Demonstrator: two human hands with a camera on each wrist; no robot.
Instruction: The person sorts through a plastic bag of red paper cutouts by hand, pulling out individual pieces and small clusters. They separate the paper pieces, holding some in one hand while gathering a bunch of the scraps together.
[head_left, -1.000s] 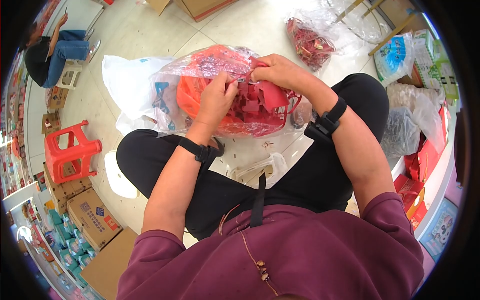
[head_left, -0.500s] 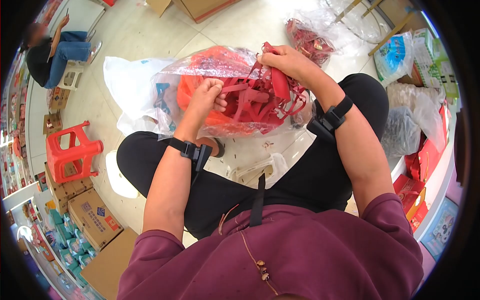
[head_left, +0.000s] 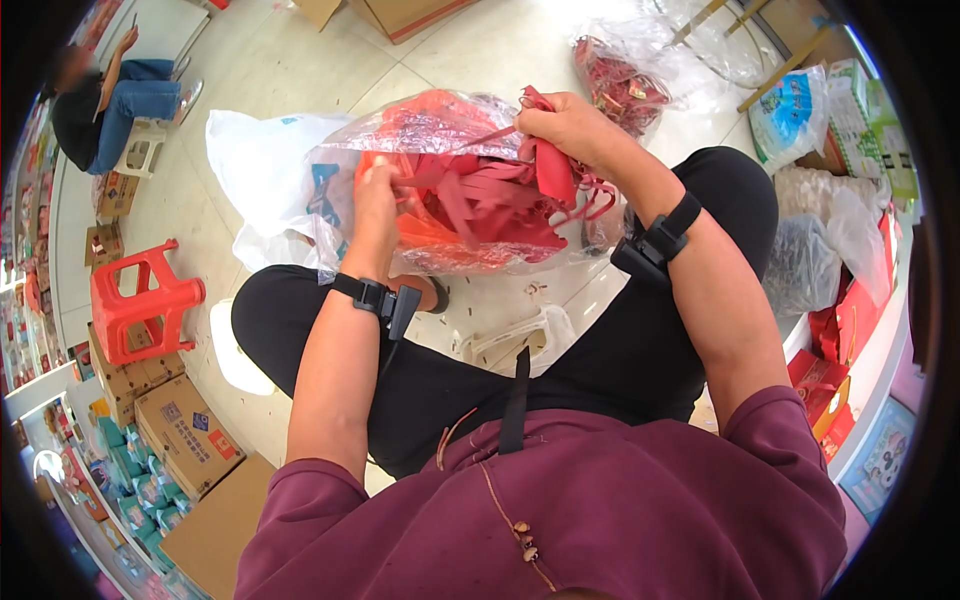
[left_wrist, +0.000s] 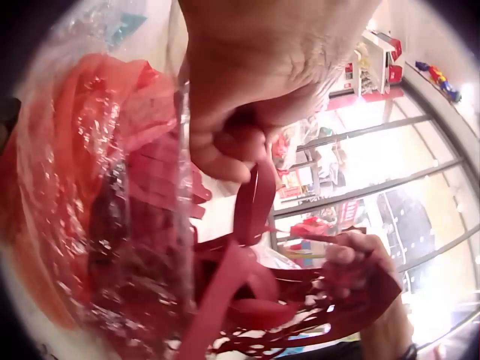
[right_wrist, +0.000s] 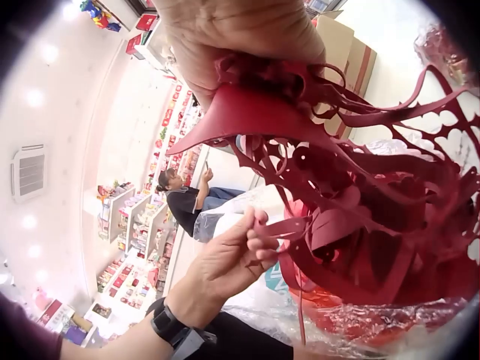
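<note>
A clear plastic bag [head_left: 440, 262] lies on the floor between the knees, holding an orange-red bag [head_left: 430, 110] and a tangle of dark red cut strips [head_left: 500, 200]. The left hand [head_left: 376, 205] pinches the end of a red strip at the bag's left part; in the left wrist view its fingers [left_wrist: 229, 154] curl round that strip. Higher and to the right, the right hand [head_left: 565, 125] grips a bunch of the strips, and in the right wrist view the red tangle [right_wrist: 337, 195] hangs from the right hand [right_wrist: 244, 37]. The strips' lower ends are partly hidden in the bag.
A white bag [head_left: 255, 170] lies left of the clear bag, a red stool [head_left: 145, 305] farther left. Another bag of red scraps [head_left: 615, 85] is at the upper right. A white stool [head_left: 525, 340] stands between the legs; a seated person [head_left: 90, 110] is at upper left.
The hands have moved apart: the left hand went left and down with a strip, while the right shifted slightly right and up, lifting strips. More of the red tangle shows at the bag's opening.
</note>
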